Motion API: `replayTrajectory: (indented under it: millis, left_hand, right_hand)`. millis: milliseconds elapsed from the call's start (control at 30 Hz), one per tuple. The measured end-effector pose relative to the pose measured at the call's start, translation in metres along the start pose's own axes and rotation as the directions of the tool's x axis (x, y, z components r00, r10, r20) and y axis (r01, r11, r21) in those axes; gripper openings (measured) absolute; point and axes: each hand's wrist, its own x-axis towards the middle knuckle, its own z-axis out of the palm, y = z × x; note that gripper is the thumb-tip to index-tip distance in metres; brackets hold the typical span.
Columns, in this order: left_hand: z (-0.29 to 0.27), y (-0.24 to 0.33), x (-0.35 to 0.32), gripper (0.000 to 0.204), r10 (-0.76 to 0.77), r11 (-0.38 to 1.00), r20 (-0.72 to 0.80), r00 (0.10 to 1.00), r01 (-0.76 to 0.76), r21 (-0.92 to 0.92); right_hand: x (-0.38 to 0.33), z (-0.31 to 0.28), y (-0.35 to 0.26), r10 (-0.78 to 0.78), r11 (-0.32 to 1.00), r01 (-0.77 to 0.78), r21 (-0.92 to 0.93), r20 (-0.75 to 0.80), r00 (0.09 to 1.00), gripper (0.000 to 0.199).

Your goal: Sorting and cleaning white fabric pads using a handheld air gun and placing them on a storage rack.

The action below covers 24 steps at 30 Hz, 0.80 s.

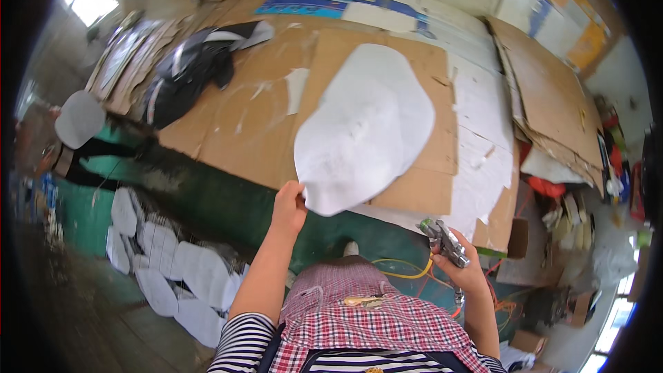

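My left hand [289, 208] pinches the near edge of a white, rounded sheet [352, 141], its fingers closed on the rim. Beneath that sheet lies a second white piece [416, 114] of similar outline, showing along the right side. Both are over a brown cardboard sheet [428, 186] on the work table. In my right hand [466, 269] is a metal spray gun [449, 243] with a green part at its front, held to the right of the sheets. A yellow hose [407, 275] runs near the gun.
Several white rounded pieces [197, 269] lie on a wire rack at lower left. Dark clothing [190, 72] rests on the table's left part. A person [52, 141] stands at far left by a white panel [79, 119]. Stacked cardboard [552, 90] stands at right.
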Motion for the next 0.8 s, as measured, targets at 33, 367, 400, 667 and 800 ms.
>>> replayTrajectory:
  millis: [33, 367, 400, 667, 800]
  left_hand:
    - [-0.009, 0.012, -0.031, 0.012, 0.01, 1.0, -0.047, 0.999, -0.011, -0.026]
    - [-0.125, 0.041, -0.234, 0.053, 0.051, 0.907, -0.215, 0.975, -0.136, -0.398]
    - [-0.132, 0.044, -0.238, 0.053, 0.078, 0.893, -0.239, 0.968, -0.174, -0.414]
    - [-0.227, 0.088, -0.292, 0.057, 0.178, 0.809, -0.444, 0.878, -0.387, -0.442]
    - [-0.249, 0.114, -0.291, 0.051, 0.221, 0.796, -0.491, 0.843, -0.447, -0.409]
  right_hand:
    - [0.007, 0.006, -0.003, -0.003, 1.0, 0.003, -0.007, 0.067, 0.998, 0.055]
    - [0.071, 0.106, -0.016, 0.008, 0.986, 0.082, -0.147, 0.53, 0.848, 0.056]
    - [0.082, 0.122, -0.02, 0.007, 0.983, 0.099, -0.157, 0.565, 0.825, 0.056]
    - [0.039, 0.232, -0.046, 0.081, 0.937, 0.19, -0.293, 0.712, 0.697, 0.047]
    - [0.035, 0.254, -0.04, 0.11, 0.909, 0.218, -0.356, 0.708, 0.697, 0.048]
